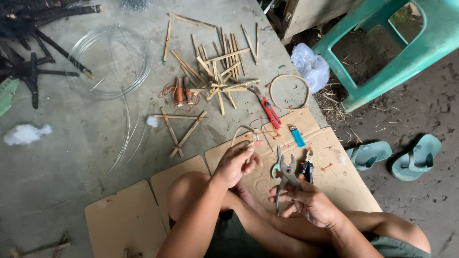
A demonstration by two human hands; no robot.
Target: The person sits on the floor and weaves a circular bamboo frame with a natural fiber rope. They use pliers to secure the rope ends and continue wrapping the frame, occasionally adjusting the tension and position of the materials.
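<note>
1. A coil of clear wire lies on the concrete floor at far left, near a bamboo-stick triangle.
2. The left hand is closed, fingers pinching a thin curved bamboo strip above the cardboard sheet.
3. The right hand is wrapped round the handles of metal pliers, jaws pointing away from the person.
4. Red-handled cutters, a blue lighter and a bamboo ring lie beyond; no container is visible.
5. Teal sandals sit far right.
</note>
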